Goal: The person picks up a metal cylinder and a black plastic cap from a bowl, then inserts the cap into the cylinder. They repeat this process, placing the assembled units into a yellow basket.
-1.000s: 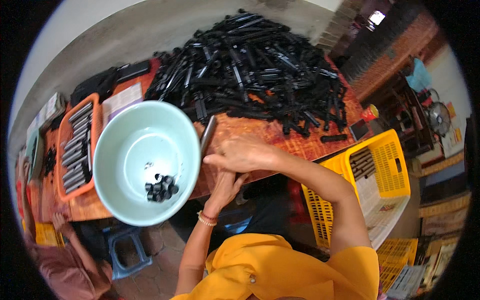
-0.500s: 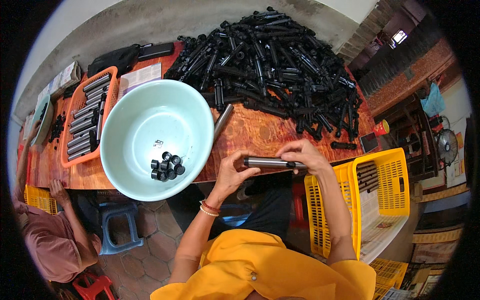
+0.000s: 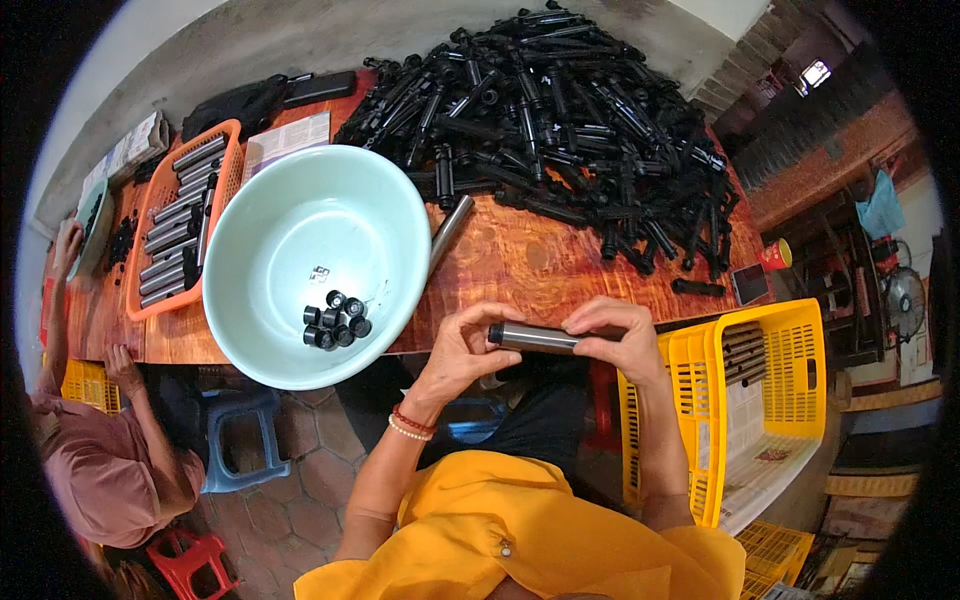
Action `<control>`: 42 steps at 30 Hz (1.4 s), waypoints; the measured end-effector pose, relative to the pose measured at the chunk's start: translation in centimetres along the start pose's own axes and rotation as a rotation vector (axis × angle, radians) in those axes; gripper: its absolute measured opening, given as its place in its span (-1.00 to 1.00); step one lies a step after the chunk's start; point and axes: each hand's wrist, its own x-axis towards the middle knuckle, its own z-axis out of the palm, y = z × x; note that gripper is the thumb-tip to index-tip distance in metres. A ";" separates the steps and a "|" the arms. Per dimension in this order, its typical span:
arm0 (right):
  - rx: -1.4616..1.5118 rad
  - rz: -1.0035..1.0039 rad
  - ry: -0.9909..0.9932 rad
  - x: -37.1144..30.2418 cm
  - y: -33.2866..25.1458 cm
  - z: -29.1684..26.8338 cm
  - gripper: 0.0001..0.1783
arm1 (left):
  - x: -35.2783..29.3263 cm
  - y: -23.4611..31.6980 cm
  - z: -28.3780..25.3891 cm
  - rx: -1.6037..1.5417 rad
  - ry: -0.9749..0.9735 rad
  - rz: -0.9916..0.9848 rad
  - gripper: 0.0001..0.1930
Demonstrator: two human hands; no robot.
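Tube (image 3: 535,337): grey metal, held level between my two hands over the table's near edge, so both ends stay reachable.

Left hand (image 3: 455,352): fingers closed round the tube's left end, where a black cap sits; thumb and fingertips pinch there as if seating it.

Right hand (image 3: 615,325): clamped over the tube's right end, steadying it against the left hand's push.

Bowl (image 3: 300,200): pale green, just left of my hands, so the caps (image 3: 333,320), a small black cluster in its bottom, lie within easy reach.

Pile (image 3: 560,110): black tubular parts heaped across the far table (image 3: 520,255).

Loose tube (image 3: 450,228): grey, leaning against the bowl's right rim.

Orange tray (image 3: 232,135): grey tubes in rows, left of the bowl.

Yellow crate (image 3: 800,330): at my right, below table level, some tubes inside.
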 end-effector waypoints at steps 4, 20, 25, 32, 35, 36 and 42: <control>-0.403 -0.329 0.016 -0.4 -2.0 1.3 -0.70 | -0.5 1.3 -0.4 -0.203 -0.132 -0.039 -0.43; -1.272 -0.973 -0.067 -3.6 -2.5 4.2 -0.74 | -0.9 2.5 -0.4 -0.264 -0.167 -0.078 -0.46; -1.247 -0.989 -0.080 -3.5 -2.4 4.0 -0.73 | -1.1 2.3 -0.4 -0.245 -0.177 -0.053 -0.45; -1.168 -0.941 -0.032 -3.5 -1.6 4.2 -0.71 | -1.0 2.6 -0.3 -0.201 -0.166 -0.059 -0.46; -1.121 -0.922 -0.050 -3.6 -1.3 4.3 -0.70 | -1.1 2.4 -0.9 -0.201 -0.208 -0.047 -0.52; -1.107 -0.908 -0.076 -3.6 -1.4 4.4 -0.72 | -1.0 2.4 -1.4 -0.236 -0.219 -0.068 -0.55; -1.002 -0.856 -0.157 -3.7 -1.4 4.8 -0.75 | -0.6 2.8 -1.6 0.036 -0.295 -0.343 -0.68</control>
